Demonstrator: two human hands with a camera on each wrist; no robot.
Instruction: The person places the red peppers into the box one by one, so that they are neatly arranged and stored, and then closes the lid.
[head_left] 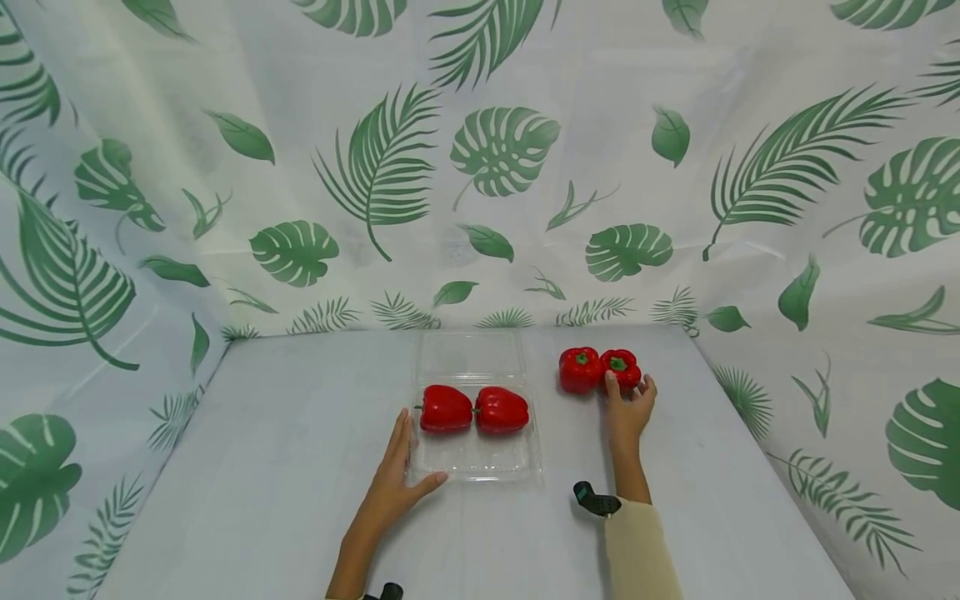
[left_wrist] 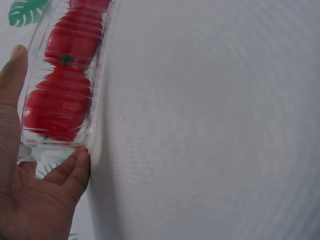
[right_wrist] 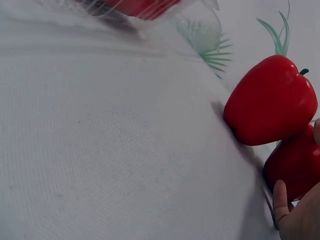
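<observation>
Two red bell peppers lie on their sides, one (head_left: 446,409) left and one (head_left: 502,411) right, in a clear plastic clamshell container (head_left: 480,467) with its lid folded back. My left hand (head_left: 393,483) rests at the container's left front corner, fingers straight along its side and thumb spread along the front edge. Right of the container, two more red bell peppers stand upright side by side. My right hand (head_left: 632,410) holds the right-hand one (head_left: 621,367) between thumb and fingers; its neighbour (head_left: 580,372) stands close against it on the left.
The container's open lid (head_left: 469,354) lies flat toward the back of the white table (head_left: 300,467). Behind and on both sides hangs a white sheet (head_left: 420,275) printed with green leaves. A black wrist device (head_left: 596,500) sits by the right sleeve (head_left: 639,546).
</observation>
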